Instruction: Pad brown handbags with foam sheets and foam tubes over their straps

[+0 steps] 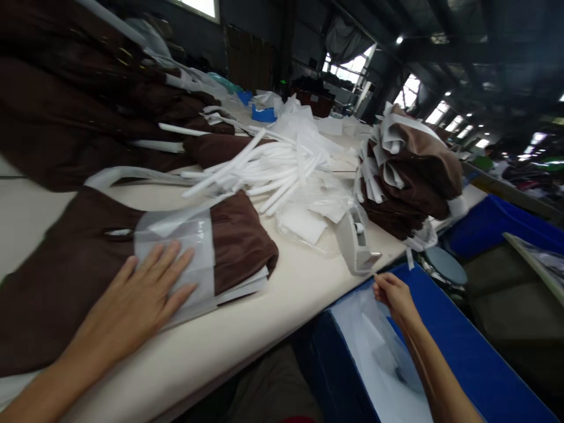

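A brown soft item, seemingly a bag (244, 241), lies flat at the left of the table, a translucent white wrap (176, 229) around its middle. My left hand (150, 288) rests on that wrap with fingers stretched out. A white tape dispenser (350, 249) sits at the table's front edge. Just off its cutting end, my right hand (394, 294) is closed in a pinch. Whatever may be between those fingertips is too small to make out.
Loose white rods (264, 167) and clear plastic lie mid-table. Brown goods are heaped at the back left, and a brown stack (409, 170) stands on the right. Below the edge is a blue box (458, 329) with white sheets (370, 352) beside it.
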`<move>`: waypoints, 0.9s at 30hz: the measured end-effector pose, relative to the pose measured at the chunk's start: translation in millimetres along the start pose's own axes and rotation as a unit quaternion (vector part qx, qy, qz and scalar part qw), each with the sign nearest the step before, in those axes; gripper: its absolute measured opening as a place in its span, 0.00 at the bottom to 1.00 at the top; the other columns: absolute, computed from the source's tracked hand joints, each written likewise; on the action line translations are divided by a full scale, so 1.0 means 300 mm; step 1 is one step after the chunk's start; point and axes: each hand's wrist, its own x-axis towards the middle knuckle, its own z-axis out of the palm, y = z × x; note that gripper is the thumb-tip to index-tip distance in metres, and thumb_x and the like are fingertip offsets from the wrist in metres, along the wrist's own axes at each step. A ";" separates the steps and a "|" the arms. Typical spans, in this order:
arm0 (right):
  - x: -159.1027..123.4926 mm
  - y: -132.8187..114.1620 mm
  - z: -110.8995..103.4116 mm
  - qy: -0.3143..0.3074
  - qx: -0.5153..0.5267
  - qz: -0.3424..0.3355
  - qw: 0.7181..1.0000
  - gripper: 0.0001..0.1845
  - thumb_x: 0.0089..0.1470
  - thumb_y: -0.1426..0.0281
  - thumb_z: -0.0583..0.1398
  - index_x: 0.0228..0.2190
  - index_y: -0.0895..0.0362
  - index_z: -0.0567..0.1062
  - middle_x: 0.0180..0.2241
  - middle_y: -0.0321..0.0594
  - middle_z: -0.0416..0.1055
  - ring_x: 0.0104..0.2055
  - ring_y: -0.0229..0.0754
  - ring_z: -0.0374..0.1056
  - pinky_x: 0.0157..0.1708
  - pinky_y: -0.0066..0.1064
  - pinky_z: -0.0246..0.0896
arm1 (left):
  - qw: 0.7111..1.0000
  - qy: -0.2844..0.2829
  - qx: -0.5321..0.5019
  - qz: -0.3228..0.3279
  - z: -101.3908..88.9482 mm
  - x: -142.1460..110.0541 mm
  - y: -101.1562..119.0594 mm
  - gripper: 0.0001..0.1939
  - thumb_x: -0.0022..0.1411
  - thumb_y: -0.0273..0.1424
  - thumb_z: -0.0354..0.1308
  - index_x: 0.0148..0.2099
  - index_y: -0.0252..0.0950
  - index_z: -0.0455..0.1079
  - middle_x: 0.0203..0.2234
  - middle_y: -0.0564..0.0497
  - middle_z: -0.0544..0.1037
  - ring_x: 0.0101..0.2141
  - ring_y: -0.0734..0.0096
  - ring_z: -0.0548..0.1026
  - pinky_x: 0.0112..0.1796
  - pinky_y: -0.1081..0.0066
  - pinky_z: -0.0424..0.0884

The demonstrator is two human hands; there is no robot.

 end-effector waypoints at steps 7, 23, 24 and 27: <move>-0.045 -0.111 0.034 -0.292 -0.227 -0.212 0.904 0.22 0.52 0.50 0.62 0.21 0.55 0.73 0.21 0.37 0.67 0.25 0.39 0.63 0.26 0.26 0.62 | 0.994 -0.091 0.055 -0.038 -0.046 -0.006 0.032 0.30 0.71 0.47 0.40 0.69 0.39 0.55 0.67 0.43 0.55 0.67 0.52 0.52 0.64 0.49 0.48; -0.340 -0.637 1.225 -0.707 -0.439 -0.403 0.380 0.07 0.54 0.75 0.58 0.25 0.60 0.72 0.19 0.30 0.64 0.24 0.33 0.61 0.28 0.23 0.53 | 0.995 -0.025 0.000 -0.100 -0.036 -0.026 0.073 0.30 0.68 0.51 0.46 0.69 0.49 0.54 0.65 0.51 0.60 0.68 0.40 0.38 0.59 0.28 0.34; -0.344 -0.637 1.258 -0.692 -0.465 -0.416 0.363 0.07 0.53 0.76 0.58 0.24 0.60 0.72 0.19 0.30 0.64 0.24 0.33 0.62 0.28 0.24 0.53 | 0.995 -0.022 -0.001 -0.100 -0.034 -0.028 0.074 0.30 0.68 0.51 0.46 0.68 0.49 0.55 0.65 0.50 0.61 0.68 0.41 0.38 0.59 0.28 0.34; -0.358 -0.632 1.316 -0.647 -0.518 -0.457 0.323 0.08 0.51 0.78 0.57 0.24 0.59 0.74 0.20 0.32 0.67 0.24 0.34 0.63 0.27 0.24 0.52 | 0.995 -0.013 -0.004 -0.099 -0.027 -0.032 0.073 0.30 0.68 0.52 0.46 0.67 0.49 0.57 0.65 0.51 0.61 0.68 0.41 0.38 0.59 0.28 0.33</move>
